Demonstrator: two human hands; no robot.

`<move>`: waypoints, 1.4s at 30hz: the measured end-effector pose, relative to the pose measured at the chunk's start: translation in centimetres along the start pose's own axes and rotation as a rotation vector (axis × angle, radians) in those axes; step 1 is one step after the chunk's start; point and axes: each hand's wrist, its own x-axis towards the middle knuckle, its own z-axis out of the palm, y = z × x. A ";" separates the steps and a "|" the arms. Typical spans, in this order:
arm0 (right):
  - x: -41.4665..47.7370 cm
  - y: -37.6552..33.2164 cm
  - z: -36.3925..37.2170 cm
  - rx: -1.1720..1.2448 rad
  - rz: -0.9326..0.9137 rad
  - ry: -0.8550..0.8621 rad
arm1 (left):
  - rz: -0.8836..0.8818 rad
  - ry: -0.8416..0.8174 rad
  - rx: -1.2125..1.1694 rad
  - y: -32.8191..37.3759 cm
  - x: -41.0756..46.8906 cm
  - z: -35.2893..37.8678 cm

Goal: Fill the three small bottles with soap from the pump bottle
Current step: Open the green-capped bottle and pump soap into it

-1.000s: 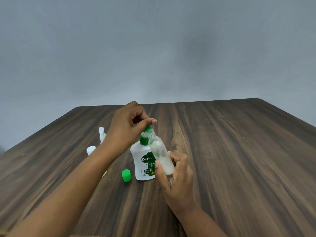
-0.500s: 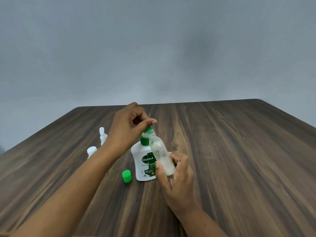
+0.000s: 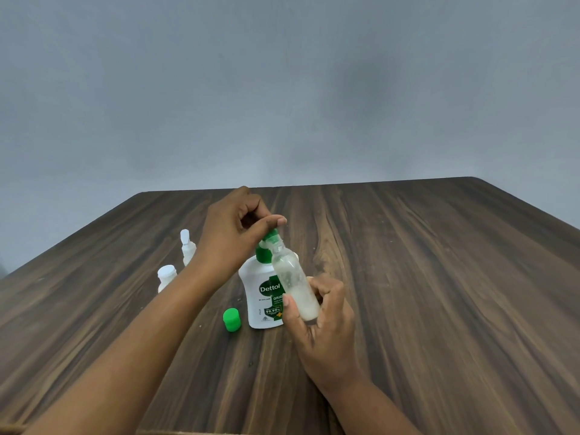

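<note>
Right hand (image 3: 320, 328), nearest the viewer: fingers and thumb closed round the lower half of the small clear bottle (image 3: 296, 287). The bottle is tilted, with white soap pooled at its base and its mouth against the pump nozzle. Green cap (image 3: 231, 320): loose on the wooden surface (image 3: 439, 277), at 8 o'clock of the pump bottle (image 3: 263, 296), just beside it. Pump bottle: upright, white with green pump. Left hand (image 3: 238, 233): curled over the pump head, thumb laid across the top. Two white small bottles (image 3: 166, 276) (image 3: 187, 251): upright at 10 o'clock of the pump bottle, partly behind the left forearm. Grey wall (image 3: 282, 89) beyond.
</note>
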 end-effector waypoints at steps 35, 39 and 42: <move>0.2 0.0 -0.2 -0.006 0.003 0.001 | 0.034 0.042 0.060 0.3 -0.1 -0.1; 0.1 -0.1 -0.2 0.011 0.003 0.009 | 0.079 -0.033 0.140 0.8 0.8 -0.7; 0.2 0.0 -0.2 0.009 0.010 0.013 | 0.073 -0.051 0.133 0.6 0.9 -0.7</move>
